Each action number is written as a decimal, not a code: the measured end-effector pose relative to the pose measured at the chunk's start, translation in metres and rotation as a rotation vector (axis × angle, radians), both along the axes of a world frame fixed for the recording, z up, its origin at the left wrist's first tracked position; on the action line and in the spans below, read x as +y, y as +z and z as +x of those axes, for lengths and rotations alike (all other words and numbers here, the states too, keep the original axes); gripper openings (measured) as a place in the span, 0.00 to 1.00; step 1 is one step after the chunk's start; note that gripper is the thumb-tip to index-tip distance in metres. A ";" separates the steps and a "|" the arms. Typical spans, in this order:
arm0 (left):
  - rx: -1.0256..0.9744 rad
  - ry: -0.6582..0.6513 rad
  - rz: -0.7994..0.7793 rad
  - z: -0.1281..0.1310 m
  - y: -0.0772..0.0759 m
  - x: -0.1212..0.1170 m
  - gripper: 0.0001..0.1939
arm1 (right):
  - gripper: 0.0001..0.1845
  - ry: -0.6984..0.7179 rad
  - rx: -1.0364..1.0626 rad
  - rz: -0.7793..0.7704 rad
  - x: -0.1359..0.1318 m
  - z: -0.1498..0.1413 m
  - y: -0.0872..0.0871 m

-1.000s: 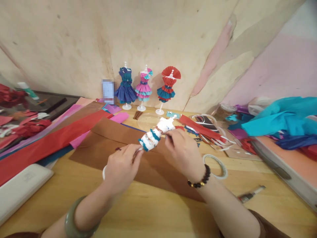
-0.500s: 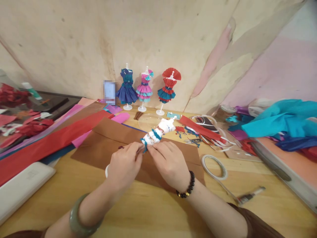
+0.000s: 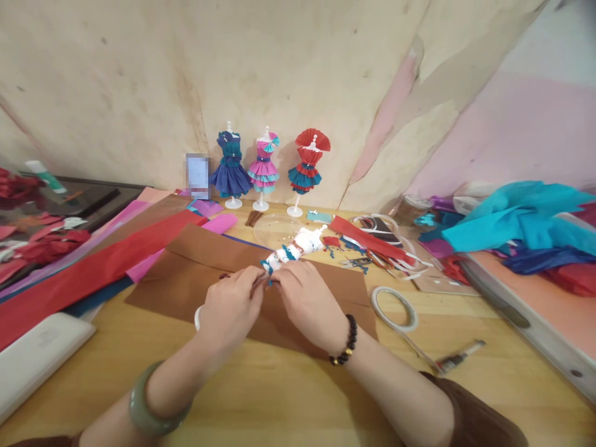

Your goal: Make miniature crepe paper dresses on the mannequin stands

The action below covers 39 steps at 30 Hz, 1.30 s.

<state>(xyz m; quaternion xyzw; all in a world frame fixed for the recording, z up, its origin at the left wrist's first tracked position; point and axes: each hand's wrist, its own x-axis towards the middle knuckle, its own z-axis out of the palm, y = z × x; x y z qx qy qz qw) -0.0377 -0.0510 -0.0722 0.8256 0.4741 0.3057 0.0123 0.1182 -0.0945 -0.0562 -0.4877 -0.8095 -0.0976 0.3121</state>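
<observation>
A small white mannequin (image 3: pixel 298 244) with teal and red scraps stuck to it lies tilted above a brown paper sheet (image 3: pixel 195 279). My left hand (image 3: pixel 229 311) is closed around its lower end, by the stand. My right hand (image 3: pixel 310 303), with a black bead bracelet, pinches the same lower end from the right, fingers pressed together next to the left hand's fingertips. The mannequin's top points away toward a clear round dish (image 3: pixel 274 227).
Three dressed mannequins (image 3: pixel 263 171) stand by the wall. Red and pink paper sheets (image 3: pixel 93 264) lie left, a white flat case (image 3: pixel 37 354) near left. A tape ring (image 3: pixel 391 308) and brush (image 3: pixel 459 359) lie right, with teal paper (image 3: pixel 507 220) and ribbon strips (image 3: pixel 377 242).
My right hand slid from the mannequin's middle down to its lower end, meeting the left hand. The mannequin dropped lower, closer to the brown sheet.
</observation>
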 end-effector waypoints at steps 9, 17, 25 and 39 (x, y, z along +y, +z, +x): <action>-0.230 0.076 -0.196 -0.008 0.017 0.022 0.09 | 0.10 -0.243 0.357 -0.337 0.014 0.108 0.031; -0.241 0.042 -0.179 0.012 0.026 0.031 0.08 | 0.07 -0.702 -0.230 -0.638 0.045 0.214 0.003; -0.632 -0.257 -0.492 0.061 0.038 0.061 0.09 | 0.12 -0.759 -0.276 -0.619 0.050 0.220 0.000; -0.988 -0.597 -0.788 0.125 0.003 0.105 0.19 | 0.26 -0.472 0.394 -0.352 0.071 0.173 0.045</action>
